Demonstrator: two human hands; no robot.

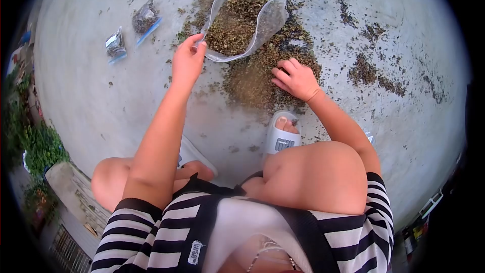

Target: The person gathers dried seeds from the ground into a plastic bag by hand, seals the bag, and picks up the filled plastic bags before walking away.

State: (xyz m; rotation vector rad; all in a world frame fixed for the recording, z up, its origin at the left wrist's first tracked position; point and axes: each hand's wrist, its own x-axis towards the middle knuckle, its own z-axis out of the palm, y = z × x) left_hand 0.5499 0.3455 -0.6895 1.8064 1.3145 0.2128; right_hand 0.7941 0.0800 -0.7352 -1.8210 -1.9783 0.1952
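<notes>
Head view: on the grey floor (136, 83), a clear bag (273, 19) lies beyond the person's feet, its mouth spread wide and facing up, over the far part of a pile of dry brown bits (252, 83). The left hand (188, 65) pinches the bag's near-left rim between thumb and fingers. The right hand (296, 78) is down at the pile, to the right of the bag and apart from it, with its fingers curled; I can't tell whether they are closed on any bits. How much of the brown inside the mouth is in the bag, and how much shows through it, is hard to judge. Two small packets (both blue-edged), one nearer (115, 45) and one farther (146, 20), lie off to the left. Loose patches (362, 71) are scattered on the right.
</notes>
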